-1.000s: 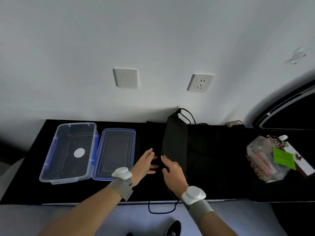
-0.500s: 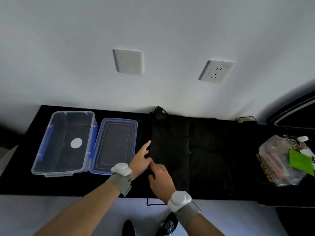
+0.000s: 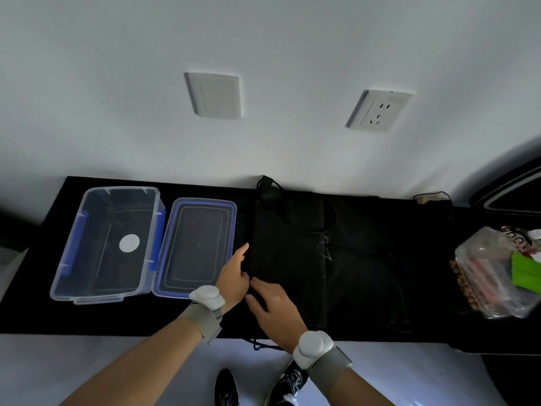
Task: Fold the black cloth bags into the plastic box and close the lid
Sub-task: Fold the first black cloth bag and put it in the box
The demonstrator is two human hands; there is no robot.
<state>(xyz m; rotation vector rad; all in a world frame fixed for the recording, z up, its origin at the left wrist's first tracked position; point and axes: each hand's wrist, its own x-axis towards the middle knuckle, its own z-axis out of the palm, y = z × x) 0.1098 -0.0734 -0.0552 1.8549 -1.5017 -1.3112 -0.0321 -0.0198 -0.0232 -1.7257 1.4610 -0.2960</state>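
Note:
A black cloth bag (image 3: 288,250) lies folded lengthwise on the black table, its cord handles bunched at the far end by the wall. More black cloth (image 3: 366,265) lies flat to its right. My left hand (image 3: 234,273) rests at the bag's near left edge, fingers on the cloth. My right hand (image 3: 273,309) lies flat on the bag's near corner, fingers apart. The clear plastic box (image 3: 73,250) with blue latches stands open and empty at the left. Its blue-rimmed lid (image 3: 168,253) lies upside down beside it.
The black table (image 3: 35,315) runs along a white wall with a switch plate (image 3: 215,95) and a socket (image 3: 377,111). A clear plastic bag of snacks with a green label (image 3: 497,271) sits at the right. A cord (image 3: 263,345) hangs over the near edge.
The raised half of the bag has come down flat to the left. Both hands moved left to the bag's near left edge and now press there.

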